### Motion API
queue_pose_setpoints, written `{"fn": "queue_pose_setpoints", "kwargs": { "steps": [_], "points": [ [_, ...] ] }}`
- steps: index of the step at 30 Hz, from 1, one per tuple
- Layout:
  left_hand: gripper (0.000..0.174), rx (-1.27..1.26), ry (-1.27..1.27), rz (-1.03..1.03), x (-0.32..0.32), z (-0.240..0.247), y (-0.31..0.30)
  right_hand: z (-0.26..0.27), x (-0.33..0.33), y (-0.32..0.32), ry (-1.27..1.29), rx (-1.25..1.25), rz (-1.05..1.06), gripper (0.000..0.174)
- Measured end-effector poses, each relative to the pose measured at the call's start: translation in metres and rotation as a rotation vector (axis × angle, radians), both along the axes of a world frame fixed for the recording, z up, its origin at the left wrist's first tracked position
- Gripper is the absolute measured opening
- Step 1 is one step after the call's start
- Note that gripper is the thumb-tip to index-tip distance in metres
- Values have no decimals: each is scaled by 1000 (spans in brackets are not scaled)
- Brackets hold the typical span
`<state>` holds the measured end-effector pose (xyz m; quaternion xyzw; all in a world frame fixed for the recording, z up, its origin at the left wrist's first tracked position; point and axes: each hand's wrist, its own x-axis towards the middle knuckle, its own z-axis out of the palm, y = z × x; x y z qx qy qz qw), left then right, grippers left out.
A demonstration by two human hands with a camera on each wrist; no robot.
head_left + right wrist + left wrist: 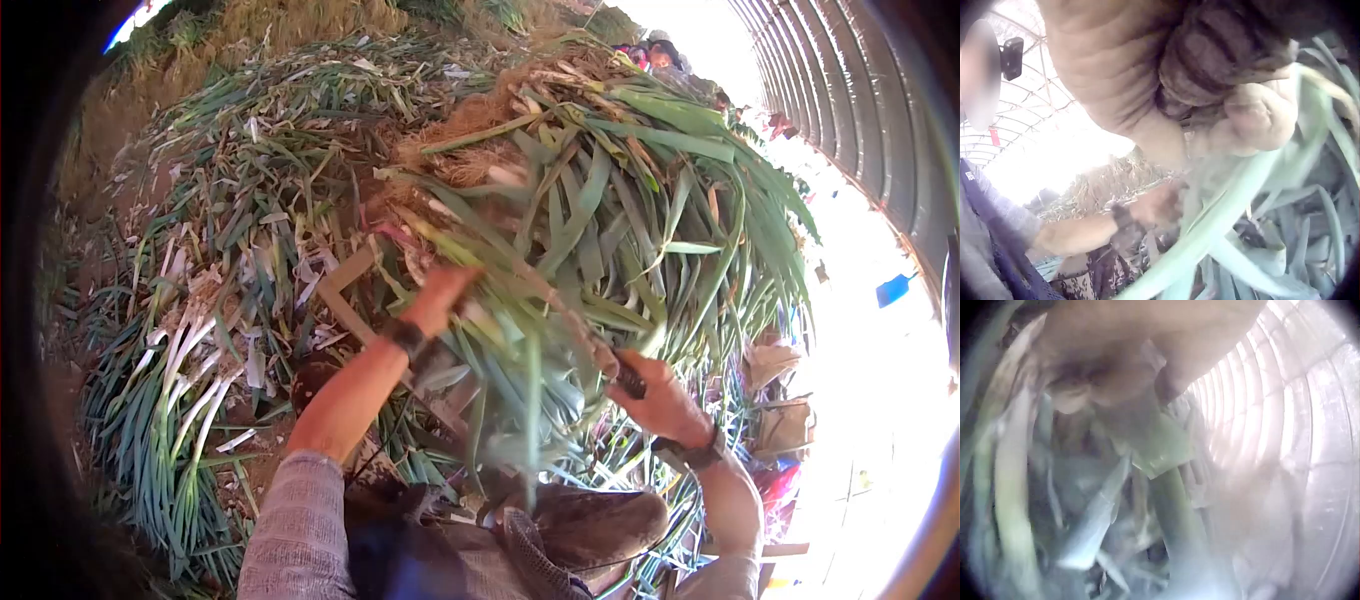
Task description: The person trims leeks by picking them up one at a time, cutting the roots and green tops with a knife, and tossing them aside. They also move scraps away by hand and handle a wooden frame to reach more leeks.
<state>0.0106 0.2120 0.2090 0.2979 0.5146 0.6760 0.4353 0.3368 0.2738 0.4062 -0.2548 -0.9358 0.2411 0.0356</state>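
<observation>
My left hand point(440, 300) grips a bunch of green onion-like stalks point(465, 250), its fingers curled round green leaves point(1163, 447) in the left wrist view. The hand point(1129, 350) fills the top of that view. At the lower right of the pile, my right hand point(665, 400) holds a dark ridged handle point(628, 378), also seen as a handle point(1216, 56) in the right wrist view, where the fingers of the hand point(1116, 69) wrap it. A long narrow tool point(565, 315) runs from the handle up and left across the leaves, blurred; its far end is unclear.
A large heap of leafy stalks point(640, 200) lies ahead and right. White-stemmed stalks point(200, 370) and loose leaves lie on the left. A wooden frame edge point(345, 305) is beside my left hand; a shoe point(600, 525) is below. Another person point(660, 52) is at the back.
</observation>
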Motion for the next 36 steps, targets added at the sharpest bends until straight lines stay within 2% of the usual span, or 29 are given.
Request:
{"fn": "queue_pose_setpoints", "kwargs": {
  "steps": [1,3,4,5,6,7,9,11,13,14,16,18,21,25,27,28,30,33,34,35,36],
  "points": [
    [19,144,398,-89,25,-12,-15,5,-1,-5,86,34,-9,39],
    [18,-141,-244,-192,92,-6,-42,22,0,-18,-62,78,-45,40],
    [17,-200,-163,-275,110,-31,-52,18,3,-23,-57,75,-54,40],
    [17,-254,-84,-361,125,-53,-56,11,7,-27,-159,53,-49,36],
    [17,-180,-172,-259,145,-52,-68,1,14,-30,-272,26,-43,32],
    [17,-182,-185,-262,155,-62,-74,-19,27,-32,-282,-25,-72,24],
    [21,-373,-301,-295,154,-93,-74,-63,57,-28,-290,141,35,24],
    [23,-331,-286,-216,157,-88,-74,-86,80,-32,-224,143,57,24],
    [25,-246,-31,-169,157,-73,-77,-100,92,-37,-213,182,38,25],
    [28,-247,-53,-81,159,-79,-75,-97,91,-42,-204,168,48,26],
    [25,-277,-89,-54,159,-94,-73,-118,97,-38,-231,110,17,26],
    [23,-300,-128,-16,157,-93,-71,-114,86,-47,-247,92,-12,28],
    [30,-348,-107,-57,152,-90,-72,-137,69,-38,-204,81,-17,30],
    [32,-370,-125,-114,148,-99,-73,-143,42,-31,-191,111,-1,24],
    [31,-150,-140,-134,148,-111,-71,-145,26,-26,-176,129,9,22],
    [31,-151,-147,-130,150,-118,-70,-146,19,-25,-157,146,12,21],
    [28,-326,73,-110,151,-94,-71,-146,6,-25,-136,179,28,21],
    [26,-346,-17,-193,150,-102,-70,-149,-8,-17,-131,104,-55,23],
    [27,-362,-52,-173,152,-102,-72,-152,-10,-12,-142,147,-71,23],
    [27,-362,-49,-178,147,-94,-72,-148,-10,-14,-140,146,-77,23],
    [26,-400,54,-197,140,-89,-70,-140,-12,-17,-165,121,14,24]
  ]
}}
